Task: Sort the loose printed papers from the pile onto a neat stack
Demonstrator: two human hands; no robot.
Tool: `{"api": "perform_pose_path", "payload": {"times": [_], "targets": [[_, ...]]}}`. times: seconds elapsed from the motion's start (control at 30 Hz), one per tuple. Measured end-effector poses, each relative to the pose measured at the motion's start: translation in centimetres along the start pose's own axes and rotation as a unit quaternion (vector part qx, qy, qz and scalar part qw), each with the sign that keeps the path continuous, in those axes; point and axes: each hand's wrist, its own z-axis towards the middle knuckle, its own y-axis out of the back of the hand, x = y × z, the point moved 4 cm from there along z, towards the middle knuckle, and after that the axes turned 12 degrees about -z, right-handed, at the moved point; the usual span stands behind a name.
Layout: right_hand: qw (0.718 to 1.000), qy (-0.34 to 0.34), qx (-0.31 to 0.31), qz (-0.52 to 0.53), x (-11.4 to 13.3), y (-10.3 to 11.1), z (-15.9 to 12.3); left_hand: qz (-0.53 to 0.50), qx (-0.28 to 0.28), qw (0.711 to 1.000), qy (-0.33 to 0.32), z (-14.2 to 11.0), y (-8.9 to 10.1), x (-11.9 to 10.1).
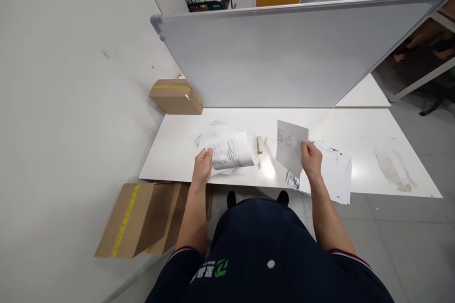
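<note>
A silver-framed, grey-white rectangular board (270,57) stands at the long white worktop's (231,116) far edge. Over the worktop, printed white paper with an oval mark (240,151) is gripped in the left hand (203,166), a partly printed white sheet (292,149) in the right hand (312,158). A small beige oblong object (259,145) lies between. The step seems to be handling separate sheets; moving them calls for a light grip.

My feed is bright; light from above glares in two patches on the bench (366,128), shadow darkens the lower-left cardboard box (140,220), and wide-angle distortion stretches the edges.
</note>
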Motion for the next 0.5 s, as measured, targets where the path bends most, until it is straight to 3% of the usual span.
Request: {"api": "perform_pose_path", "payload": {"times": [0.07,0.13,0.27,0.37,0.5], "targets": [[0.999,0.024,0.036,0.021,1.1,-0.6,-0.5,-0.011,0.042,0.998,0.036,-0.2,-1.0,0.2],[0.988,0.045,0.123,0.078,2.3,-2.2,-1.4,-0.022,0.069,0.996,0.054,-0.4,-2.0,0.9],[0.938,0.064,0.287,0.185,4.4,-5.3,-3.8,-0.011,0.070,0.996,0.052,-0.5,-3.1,2.8],[0.915,0.056,0.333,0.222,5.1,-6.3,-5.1,0.001,0.058,0.997,0.054,-0.4,-3.2,4.0],[0.908,0.053,0.338,0.240,5.3,-6.7,-5.8,0.017,-0.006,0.999,0.042,-0.2,-3.1,5.0]]}}
